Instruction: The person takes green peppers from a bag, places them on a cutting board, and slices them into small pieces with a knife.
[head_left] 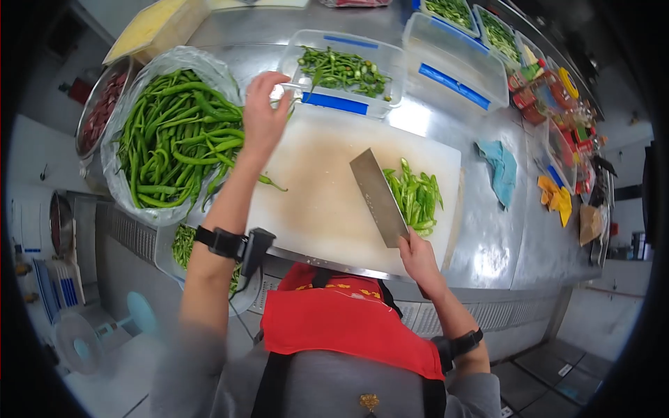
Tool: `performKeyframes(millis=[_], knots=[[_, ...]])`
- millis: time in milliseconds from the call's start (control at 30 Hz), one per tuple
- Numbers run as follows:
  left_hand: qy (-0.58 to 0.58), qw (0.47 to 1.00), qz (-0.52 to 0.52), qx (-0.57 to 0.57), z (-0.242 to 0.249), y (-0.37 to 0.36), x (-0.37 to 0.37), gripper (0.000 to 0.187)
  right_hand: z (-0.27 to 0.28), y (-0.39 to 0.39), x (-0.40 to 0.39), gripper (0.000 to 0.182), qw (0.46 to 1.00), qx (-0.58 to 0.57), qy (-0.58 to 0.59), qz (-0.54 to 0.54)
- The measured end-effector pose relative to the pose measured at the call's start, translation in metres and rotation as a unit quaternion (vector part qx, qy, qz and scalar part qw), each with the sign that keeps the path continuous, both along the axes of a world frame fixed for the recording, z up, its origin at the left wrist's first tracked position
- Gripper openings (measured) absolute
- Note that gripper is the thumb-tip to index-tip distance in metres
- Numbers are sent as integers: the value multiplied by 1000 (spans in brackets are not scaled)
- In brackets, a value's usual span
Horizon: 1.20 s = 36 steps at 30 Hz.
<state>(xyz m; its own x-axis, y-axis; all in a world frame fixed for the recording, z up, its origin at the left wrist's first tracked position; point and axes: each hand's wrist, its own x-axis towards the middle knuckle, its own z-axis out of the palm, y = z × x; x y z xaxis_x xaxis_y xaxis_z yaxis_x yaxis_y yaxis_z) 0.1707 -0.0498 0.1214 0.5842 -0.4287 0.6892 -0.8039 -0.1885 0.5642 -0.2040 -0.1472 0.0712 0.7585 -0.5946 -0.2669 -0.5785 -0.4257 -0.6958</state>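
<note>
My right hand (418, 261) is wrapped round the handle of a broad-bladed cleaver (378, 198). The blade stands on the white cutting board (313, 223), along the left side of a pile of sliced green peppers (421, 198). At the near left corner of a clear plastic container (396, 76) is my left hand (263, 115), its thumb and fingers apart. I cannot make out anything held in it. Inside that container lie green pepper stems and ends (341, 70). One whole green pepper (268, 182) rests on the board's left part.
Left of the board, a plastic bag (115, 174) holds many long green peppers (167, 132). A metal bowl (87, 139) of dark red pieces stands beyond it. At right are a second clear container (446, 56), a blue cloth (497, 171), an orange cloth (554, 200) and several bottles.
</note>
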Motion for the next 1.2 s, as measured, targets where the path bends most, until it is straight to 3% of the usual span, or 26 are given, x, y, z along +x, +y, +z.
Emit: performKeyframes(millis=[100,200,300,400,433,533,600,667,733,833,900,1067,1133,1200], knots=[[49,960,92,259,-29,41,51,26,-2,1,2,30,999,-28,-16,3],[33,862,88,498,-56,65,58,26,-3,2,-1,29,1000,-29,-13,0],[102,877,7,470,-66,75,76,28,0,1,0,28,999,-47,3,1],[-1,885,-138,444,-66,105,96,32,-1,3,3,27,999,-44,11,0],[-44,892,-142,427,-66,111,90,33,-2,3,1,27,999,-42,3,-1],[15,928,-39,370,-41,118,87,34,-4,2,-1,27,999,-48,-3,-2],[7,986,-43,163,-28,119,100,31,-2,3,-1,27,999,-47,0,0],[200,979,-31,1,12,114,95,24,3,5,1,27,999,-41,-1,3],[148,974,-89,-147,40,109,92,22,0,5,1,27,999,-46,-12,1],[-3,984,-44,-175,82,90,49,21,-1,5,1,27,999,-47,-13,0],[-237,971,-24,-30,87,72,3,18,-2,6,0,27,999,-49,-16,-1],[-190,929,-271,164,-30,29,-104,24,-5,3,-3,26,1000,-9,-15,-19],[-108,894,-338,274,-81,29,-132,30,-6,1,-5,26,999,-3,-23,-30],[-71,891,-341,293,-112,33,-150,31,-5,2,-10,25,999,-10,-16,-31]])
